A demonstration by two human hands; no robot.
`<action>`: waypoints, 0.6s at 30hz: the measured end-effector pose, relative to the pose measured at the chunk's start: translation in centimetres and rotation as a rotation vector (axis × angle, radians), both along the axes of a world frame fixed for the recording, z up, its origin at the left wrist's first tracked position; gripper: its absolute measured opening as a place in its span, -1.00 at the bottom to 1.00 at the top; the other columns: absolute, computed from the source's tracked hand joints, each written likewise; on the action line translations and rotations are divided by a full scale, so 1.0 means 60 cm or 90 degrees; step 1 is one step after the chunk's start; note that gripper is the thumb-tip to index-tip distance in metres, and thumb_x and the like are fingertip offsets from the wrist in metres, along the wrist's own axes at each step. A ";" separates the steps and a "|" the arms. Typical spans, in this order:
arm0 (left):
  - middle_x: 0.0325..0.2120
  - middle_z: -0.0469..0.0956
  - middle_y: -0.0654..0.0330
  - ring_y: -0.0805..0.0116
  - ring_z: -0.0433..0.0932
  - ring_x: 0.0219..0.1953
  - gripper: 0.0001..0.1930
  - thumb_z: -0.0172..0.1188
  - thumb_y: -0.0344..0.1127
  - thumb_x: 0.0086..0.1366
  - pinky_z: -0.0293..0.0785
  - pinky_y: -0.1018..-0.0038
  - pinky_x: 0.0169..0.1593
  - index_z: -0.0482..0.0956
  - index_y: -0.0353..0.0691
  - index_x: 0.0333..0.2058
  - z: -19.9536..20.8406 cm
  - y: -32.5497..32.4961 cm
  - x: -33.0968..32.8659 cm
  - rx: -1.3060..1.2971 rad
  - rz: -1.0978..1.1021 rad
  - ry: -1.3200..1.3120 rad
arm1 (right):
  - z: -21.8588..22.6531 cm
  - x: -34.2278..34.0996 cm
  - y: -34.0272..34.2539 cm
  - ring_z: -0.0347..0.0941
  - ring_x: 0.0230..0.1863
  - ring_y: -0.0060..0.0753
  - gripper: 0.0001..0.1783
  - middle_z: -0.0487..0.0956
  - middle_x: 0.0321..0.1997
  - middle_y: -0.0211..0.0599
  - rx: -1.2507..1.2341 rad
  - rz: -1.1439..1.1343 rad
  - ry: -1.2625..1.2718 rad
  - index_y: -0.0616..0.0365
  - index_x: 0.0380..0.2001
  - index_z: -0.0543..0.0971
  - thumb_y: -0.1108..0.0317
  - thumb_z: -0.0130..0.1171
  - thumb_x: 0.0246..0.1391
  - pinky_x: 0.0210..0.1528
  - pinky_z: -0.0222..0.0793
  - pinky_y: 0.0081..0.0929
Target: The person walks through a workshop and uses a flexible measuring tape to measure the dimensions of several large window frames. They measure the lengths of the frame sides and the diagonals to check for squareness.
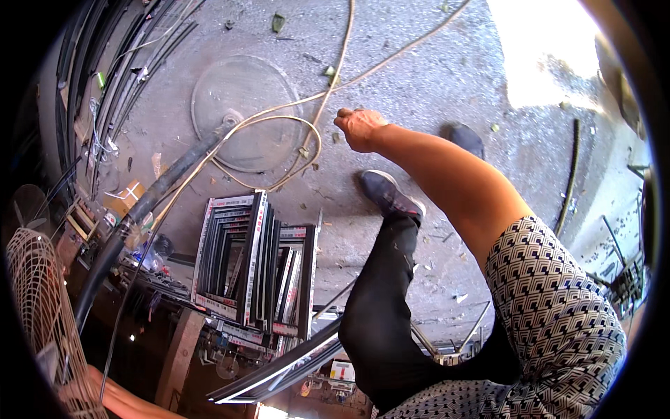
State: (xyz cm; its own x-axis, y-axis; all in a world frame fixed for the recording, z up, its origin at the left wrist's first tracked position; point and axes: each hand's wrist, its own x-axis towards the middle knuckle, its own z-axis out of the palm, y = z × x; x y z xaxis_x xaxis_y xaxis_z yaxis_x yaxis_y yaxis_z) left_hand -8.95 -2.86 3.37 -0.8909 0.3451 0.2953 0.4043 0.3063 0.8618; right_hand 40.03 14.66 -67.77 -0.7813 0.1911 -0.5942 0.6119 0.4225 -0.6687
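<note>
A pedestal fan stands at the left: its round grey base (209, 84) lies on the floor, its black pole (160, 187) runs to the lower left, and its wire guard (35, 279) is at the left rim. My left forearm (136, 405) reaches up to that guard; the hand is behind the wires and its fingers are hidden. My right hand (359, 128) hangs above the floor, fingers curled in, with nothing visible in it. A pale cord (319, 143) loops across the base and passes just left of my right hand.
Stacked dark rectangular frames (255, 258) stand left of my leg. Long dark strips (129, 70) lie along the upper left, and more curved strips (286, 366) jut out near my knee. A cardboard box (128, 195) sits by the pole. A dark rod (572, 167) lies at the right.
</note>
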 end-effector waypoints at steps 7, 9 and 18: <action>0.01 0.49 -0.11 0.09 0.53 -0.03 -0.37 0.28 -0.02 0.25 0.51 0.22 -0.01 0.41 -0.47 0.07 -0.030 0.037 0.045 -0.104 0.098 0.161 | -0.065 -0.094 0.018 0.45 0.22 -0.11 -0.34 0.15 0.49 -0.33 0.066 0.137 -0.010 -0.12 0.29 0.33 0.38 0.22 0.10 0.07 0.52 -0.22; -0.01 0.50 -0.11 0.09 0.54 -0.05 -0.37 0.27 -0.01 0.25 0.51 0.22 -0.03 0.41 -0.48 0.05 -0.036 0.044 0.047 -0.115 0.107 0.172 | -0.073 -0.099 0.019 0.49 0.18 -0.13 -0.37 0.18 0.48 -0.28 0.068 0.152 -0.009 -0.10 0.28 0.33 0.42 0.17 0.13 0.04 0.53 -0.21; -0.10 0.52 -0.14 0.07 0.57 -0.12 -0.34 0.25 0.06 0.25 0.55 0.23 -0.13 0.43 -0.55 -0.03 -0.041 0.050 0.077 -0.110 0.150 0.206 | -0.086 -0.043 -0.026 0.62 -0.12 -0.16 -0.82 0.64 -0.15 -0.22 0.179 0.254 -0.003 0.09 -0.25 0.70 0.39 0.19 0.08 -0.11 0.47 -0.22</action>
State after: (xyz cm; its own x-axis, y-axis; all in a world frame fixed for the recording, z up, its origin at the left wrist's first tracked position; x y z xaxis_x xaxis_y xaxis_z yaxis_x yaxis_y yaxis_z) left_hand -4.30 0.11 0.94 -0.8224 0.2127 0.5276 0.5470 0.5505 0.6307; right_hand 37.43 13.10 -72.93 -0.8237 0.0306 -0.5661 0.3680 0.7885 -0.4928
